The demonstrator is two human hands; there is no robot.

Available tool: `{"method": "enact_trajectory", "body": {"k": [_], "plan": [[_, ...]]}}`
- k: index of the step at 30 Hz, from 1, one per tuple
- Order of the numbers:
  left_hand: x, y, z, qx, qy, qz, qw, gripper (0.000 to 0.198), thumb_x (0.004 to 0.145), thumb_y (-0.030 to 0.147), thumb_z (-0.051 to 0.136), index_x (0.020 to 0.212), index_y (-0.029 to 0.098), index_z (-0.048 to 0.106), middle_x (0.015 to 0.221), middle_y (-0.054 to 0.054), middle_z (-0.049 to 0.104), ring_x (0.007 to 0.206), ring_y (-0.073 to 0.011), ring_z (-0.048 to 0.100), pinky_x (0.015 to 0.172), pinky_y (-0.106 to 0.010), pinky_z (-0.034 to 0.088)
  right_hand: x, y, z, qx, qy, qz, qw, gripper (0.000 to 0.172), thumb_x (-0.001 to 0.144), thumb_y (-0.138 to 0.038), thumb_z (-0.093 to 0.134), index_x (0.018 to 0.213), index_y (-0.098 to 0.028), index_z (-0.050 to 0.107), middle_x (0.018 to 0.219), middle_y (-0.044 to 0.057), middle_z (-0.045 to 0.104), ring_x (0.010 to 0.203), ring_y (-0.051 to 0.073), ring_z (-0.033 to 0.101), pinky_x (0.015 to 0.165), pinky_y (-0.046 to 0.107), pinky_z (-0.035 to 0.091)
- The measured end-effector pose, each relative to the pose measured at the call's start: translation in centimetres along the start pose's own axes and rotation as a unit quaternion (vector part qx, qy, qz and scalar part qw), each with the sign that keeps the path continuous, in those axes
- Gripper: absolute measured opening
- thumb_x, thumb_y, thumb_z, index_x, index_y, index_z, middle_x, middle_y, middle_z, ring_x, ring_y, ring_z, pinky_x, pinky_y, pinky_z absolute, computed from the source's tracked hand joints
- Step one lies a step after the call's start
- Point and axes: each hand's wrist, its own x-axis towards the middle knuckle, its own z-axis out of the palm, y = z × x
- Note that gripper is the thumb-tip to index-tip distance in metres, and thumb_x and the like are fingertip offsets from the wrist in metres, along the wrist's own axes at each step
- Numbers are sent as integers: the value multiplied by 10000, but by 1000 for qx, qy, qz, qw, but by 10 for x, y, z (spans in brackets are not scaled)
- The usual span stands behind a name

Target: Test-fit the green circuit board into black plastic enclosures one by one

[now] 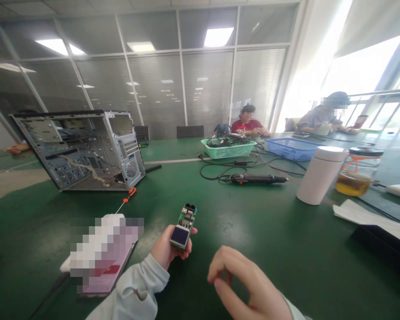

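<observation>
My left hand (166,249) grips a small green circuit board (184,226) with a dark square screen at its near end, held just above the green table (260,231). My right hand (243,284) hovers close to the camera at the lower right, with the fingers curled and thumb against forefinger; whether anything is pinched there is too small to make out. An orange-handled screwdriver (128,198) lies on the table beyond my left hand.
An open computer case (83,149) lies at the left. A blurred flat object (102,253) sits by my left arm. Beyond are an electric screwdriver (256,179), green basket (228,149), blue basket (291,148), white tumbler (320,174), glass jar (355,171) and papers (370,218). Two people sit at the far side.
</observation>
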Motion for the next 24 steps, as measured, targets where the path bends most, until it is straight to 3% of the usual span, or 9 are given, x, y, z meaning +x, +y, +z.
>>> {"method": "enact_trajectory", "body": {"k": [2, 5, 9, 12, 19, 24], "plan": [[0, -2, -2, 28, -44, 4, 999, 533, 764, 397, 255, 850, 16, 618, 363, -34, 508, 327, -119, 418, 384, -218, 271, 20, 19, 0, 25, 48, 51, 997, 132, 804, -250, 381, 868, -201, 486, 774, 15, 492, 701, 135, 486, 580, 236, 406], [-1, -5, -1, 82, -105, -11, 991, 567, 753, 443, 250, 712, 29, 637, 313, -35, 484, 301, -120, 395, 383, -229, 248, 41, 43, 0, 81, 103, 131, 983, 319, 797, -406, 398, 1023, -182, 414, 838, 20, 458, 638, 118, 475, 563, 234, 412], [-4, -7, 3, 121, -128, -70, 982, 597, 749, 495, 238, 649, 52, 626, 313, -41, 506, 311, -124, 434, 401, -227, 273, 55, 57, 3, 188, -10, 214, 959, 503, 670, -592, 451, 897, -143, 456, 708, 5, 486, 416, 68, 408, 368, 189, 314], [-4, -4, 5, 125, -114, -59, 984, 590, 737, 549, 264, 719, 71, 609, 353, -54, 559, 340, -144, 490, 401, -221, 297, 58, 64, 7, 238, -27, 251, 938, 582, 605, -658, 452, 868, -139, 427, 635, -7, 495, 349, 51, 385, 304, 155, 242], [3, 10, 3, 57, -11, -79, 995, 581, 785, 551, 188, 974, 98, 499, 414, -16, 565, 341, -108, 477, 379, -180, 332, 54, 76, 7, 342, -42, 326, 880, 612, 574, -652, 473, 902, -143, 383, 642, 22, 518, 446, 72, 485, 342, 117, 327], [5, 7, 5, 56, 15, -71, 996, 560, 827, 501, 128, 1033, 104, 465, 413, 11, 519, 340, -99, 468, 354, -167, 340, 52, 77, 7, 373, -35, 309, 874, 695, 566, -612, 542, 1068, -168, 355, 690, 8, 489, 509, 95, 514, 368, 132, 375]]}}
